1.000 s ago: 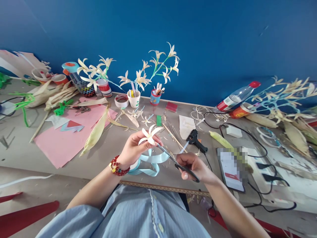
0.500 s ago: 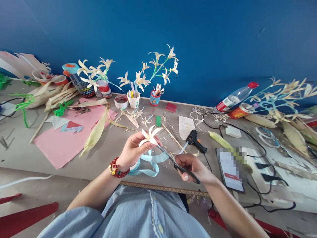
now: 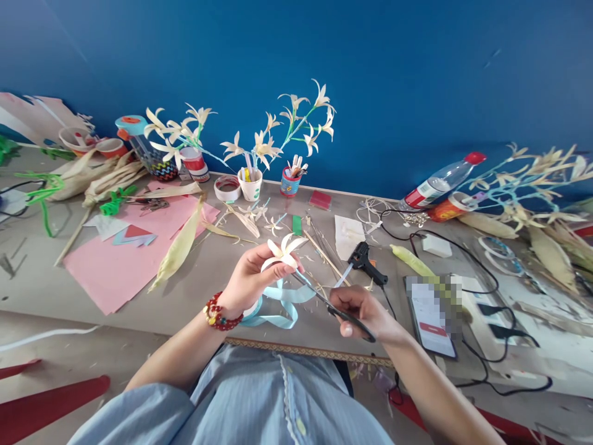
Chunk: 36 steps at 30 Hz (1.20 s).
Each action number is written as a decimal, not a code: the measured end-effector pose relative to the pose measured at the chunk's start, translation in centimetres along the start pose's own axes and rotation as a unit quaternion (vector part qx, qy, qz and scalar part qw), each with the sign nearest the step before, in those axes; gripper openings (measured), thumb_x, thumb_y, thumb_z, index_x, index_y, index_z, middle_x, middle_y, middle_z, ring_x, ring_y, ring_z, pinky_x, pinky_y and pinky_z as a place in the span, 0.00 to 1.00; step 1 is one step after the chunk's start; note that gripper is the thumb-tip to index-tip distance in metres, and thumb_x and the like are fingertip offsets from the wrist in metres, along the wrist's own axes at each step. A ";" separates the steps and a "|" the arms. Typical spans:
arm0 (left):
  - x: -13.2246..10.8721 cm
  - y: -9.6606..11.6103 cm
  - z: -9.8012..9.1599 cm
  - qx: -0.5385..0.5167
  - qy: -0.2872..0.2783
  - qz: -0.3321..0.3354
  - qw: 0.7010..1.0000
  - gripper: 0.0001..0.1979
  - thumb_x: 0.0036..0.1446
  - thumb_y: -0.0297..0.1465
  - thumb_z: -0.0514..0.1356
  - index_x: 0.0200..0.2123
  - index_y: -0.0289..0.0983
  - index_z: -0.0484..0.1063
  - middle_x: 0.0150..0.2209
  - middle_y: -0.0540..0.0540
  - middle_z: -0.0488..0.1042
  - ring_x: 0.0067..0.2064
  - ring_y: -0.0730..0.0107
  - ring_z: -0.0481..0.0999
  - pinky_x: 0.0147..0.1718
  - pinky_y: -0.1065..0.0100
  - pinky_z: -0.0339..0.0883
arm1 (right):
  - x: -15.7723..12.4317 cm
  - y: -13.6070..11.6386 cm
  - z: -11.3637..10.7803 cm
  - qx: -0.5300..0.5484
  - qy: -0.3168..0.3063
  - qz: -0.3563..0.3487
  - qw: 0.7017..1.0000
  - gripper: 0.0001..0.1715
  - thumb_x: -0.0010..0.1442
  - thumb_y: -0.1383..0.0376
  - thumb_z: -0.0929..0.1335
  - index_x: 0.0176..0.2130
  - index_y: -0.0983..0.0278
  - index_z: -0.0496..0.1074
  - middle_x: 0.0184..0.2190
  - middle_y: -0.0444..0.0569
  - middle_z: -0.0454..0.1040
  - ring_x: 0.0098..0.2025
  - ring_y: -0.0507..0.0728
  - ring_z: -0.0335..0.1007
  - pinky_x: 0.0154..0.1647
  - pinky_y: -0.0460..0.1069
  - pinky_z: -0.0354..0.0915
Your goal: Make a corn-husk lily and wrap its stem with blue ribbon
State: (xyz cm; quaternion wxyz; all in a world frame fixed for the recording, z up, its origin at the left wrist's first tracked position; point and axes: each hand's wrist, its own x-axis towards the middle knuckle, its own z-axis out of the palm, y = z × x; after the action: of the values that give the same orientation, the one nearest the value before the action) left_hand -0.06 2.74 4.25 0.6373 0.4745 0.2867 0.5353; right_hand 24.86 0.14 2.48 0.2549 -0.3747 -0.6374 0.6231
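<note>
left hand [image 3: 257, 275] is pinching cream star-shaped flower with curled petals [image 3: 283, 251], mid-frame | right hand [image 3: 364, 315] is gripping black-handled metal scissors [image 3: 330, 305], lower centre, pointing flowerward | risk: unsteady grip could be sending scissors into left hand

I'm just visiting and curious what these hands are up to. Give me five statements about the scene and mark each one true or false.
1. The left hand holds a cream flower. True.
2. The right hand holds the glue gun. False: it holds scissors; the glue gun lies on the table.
3. A pale husk lies partly over pink paper. True.
4. The bottle has a blue cap. False: it has a red cap.
5. A phone stands upright against the wall. False: it lies on the table.
</note>
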 end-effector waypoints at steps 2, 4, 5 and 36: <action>0.0 -0.1 -0.1 -0.001 -0.005 0.002 1.000 0.02 0.55 0.29 0.67 0.33 0.37 0.79 0.33 0.46 0.80 0.36 0.67 0.77 0.38 0.67 0.68 | 0.0 0.0 0.0 -0.014 0.013 -0.009 1.000 0.36 0.45 0.41 0.75 0.20 0.61 0.53 0.18 0.35 0.47 0.21 0.46 0.39 0.21 0.46 0.37; 0.0 -0.1 -0.1 -0.002 -0.007 0.002 1.000 0.01 0.56 0.28 0.67 0.33 0.37 0.79 0.33 0.46 0.80 0.36 0.67 0.78 0.39 0.67 0.68 | 0.0 -0.1 -0.1 -0.023 0.021 -0.008 0.999 0.36 0.46 0.42 0.75 0.20 0.61 0.53 0.18 0.35 0.47 0.22 0.46 0.39 0.21 0.46 0.37; 0.0 -0.1 -0.2 -0.001 -0.007 0.002 1.000 0.01 0.56 0.28 0.67 0.33 0.37 0.79 0.33 0.47 0.80 0.36 0.68 0.78 0.40 0.67 0.68 | 0.0 -0.2 -0.1 -0.023 0.019 -0.001 1.000 0.36 0.46 0.42 0.75 0.21 0.61 0.53 0.18 0.35 0.47 0.22 0.46 0.39 0.21 0.46 0.38; 0.0 -0.7 0.1 0.034 -0.032 0.061 0.997 0.05 0.55 0.27 0.66 0.34 0.41 0.82 0.37 0.46 0.79 0.41 0.65 0.76 0.40 0.66 0.69 | -0.1 -1.5 0.4 0.077 -0.133 0.023 0.988 0.36 0.49 0.37 0.71 0.33 0.67 0.69 0.22 0.43 0.68 0.22 0.49 0.57 0.21 0.45 0.49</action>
State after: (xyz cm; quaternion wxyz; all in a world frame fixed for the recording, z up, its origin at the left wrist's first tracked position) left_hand 0.32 2.78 3.60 0.5955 0.5295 0.2547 0.5478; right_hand 24.33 -0.08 3.90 0.1821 -0.2823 -0.6071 0.7202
